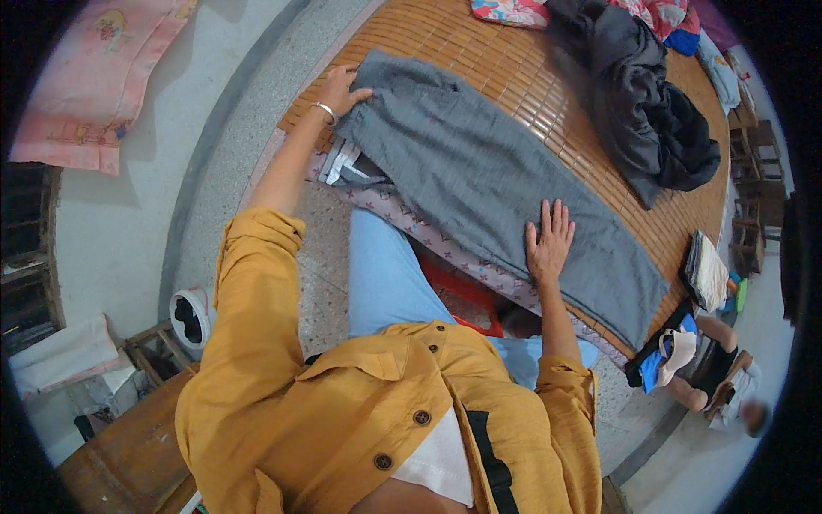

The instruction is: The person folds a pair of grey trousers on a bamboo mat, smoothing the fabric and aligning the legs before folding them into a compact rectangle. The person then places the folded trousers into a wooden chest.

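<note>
A pair of dark grey trousers (479, 154), folded lengthwise, lies flat across a bed covered with a brown slatted mat. At its far left end my left hand (341, 91) rests on the edge, thumb and fingers apart. A silvery bracelet circles that wrist. Pale lining and a white strip (344, 161) show at the trousers' near left edge. My right hand (550, 242) lies flat on the cloth toward the other end, fingers stretched out.
The slatted mat (505, 47) bears a crumpled dark garment (625, 94) and colourful cloth (509, 10) at the far side. Folded clothes (706, 272) stand at the right edge. A red stool (462, 291) is under the bed's near edge. Another person (728, 385) sits at right.
</note>
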A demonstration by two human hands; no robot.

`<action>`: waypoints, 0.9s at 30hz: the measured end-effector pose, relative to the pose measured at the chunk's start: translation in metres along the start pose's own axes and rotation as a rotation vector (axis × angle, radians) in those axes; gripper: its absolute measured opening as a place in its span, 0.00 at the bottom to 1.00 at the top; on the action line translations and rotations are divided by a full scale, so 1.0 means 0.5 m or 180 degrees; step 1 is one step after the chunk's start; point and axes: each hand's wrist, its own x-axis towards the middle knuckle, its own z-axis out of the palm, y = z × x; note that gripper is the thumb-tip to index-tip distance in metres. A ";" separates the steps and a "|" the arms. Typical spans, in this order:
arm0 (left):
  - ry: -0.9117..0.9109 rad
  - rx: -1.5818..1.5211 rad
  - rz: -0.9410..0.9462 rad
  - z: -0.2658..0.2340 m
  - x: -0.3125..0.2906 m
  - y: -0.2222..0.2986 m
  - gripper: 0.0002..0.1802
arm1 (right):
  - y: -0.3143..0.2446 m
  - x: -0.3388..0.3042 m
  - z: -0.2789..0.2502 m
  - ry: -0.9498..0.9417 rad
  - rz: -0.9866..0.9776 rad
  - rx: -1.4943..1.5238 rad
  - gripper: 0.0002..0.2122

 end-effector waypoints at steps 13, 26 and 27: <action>-0.0054 0.0375 -0.0711 0.014 -0.017 0.080 0.26 | 0.000 0.003 0.000 -0.0005 -0.0029 0.0002 0.24; 0.0308 0.0288 0.0719 -0.061 -0.082 0.123 0.15 | -0.003 0.004 0.002 0.0010 -0.0029 -0.0049 0.24; 0.0272 -0.0291 0.0472 -0.093 -0.075 0.126 0.17 | -0.003 0.004 0.001 0.0026 -0.0031 -0.0023 0.24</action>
